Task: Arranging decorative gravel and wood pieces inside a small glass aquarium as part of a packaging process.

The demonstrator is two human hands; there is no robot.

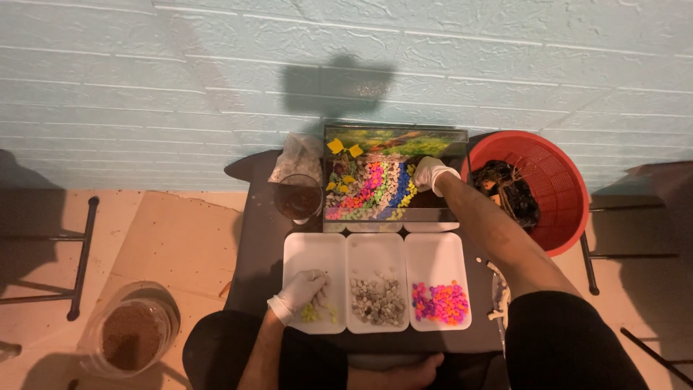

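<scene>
White gloves cover both hands, which work well apart from each other. The left hand (303,289) rests with curled fingers in the left white tray (315,254), fingertips touching a small heap of yellow pebbles (317,313) near the tray's front edge; whether it has pinched any I cannot tell. The right hand (431,172) reaches over the rim of a small glass tank (394,173), fingers bent down onto the right end of the curved bands of coloured gravel (368,191); its grasp is hidden. Three trays sit edge to edge just in front of the tank: the middle tray (375,253) holds grey-brown stones (377,298), the right tray (437,253) pink and orange pebbles (440,302), and each is bare in its far half. A glass jar of brown soil (298,197) stands just beside the tank's left wall, a red basket (548,188) with dark roots close on its right. On the floor to the left stands a jar of sand (132,334), well apart from the dark table (254,238).
</scene>
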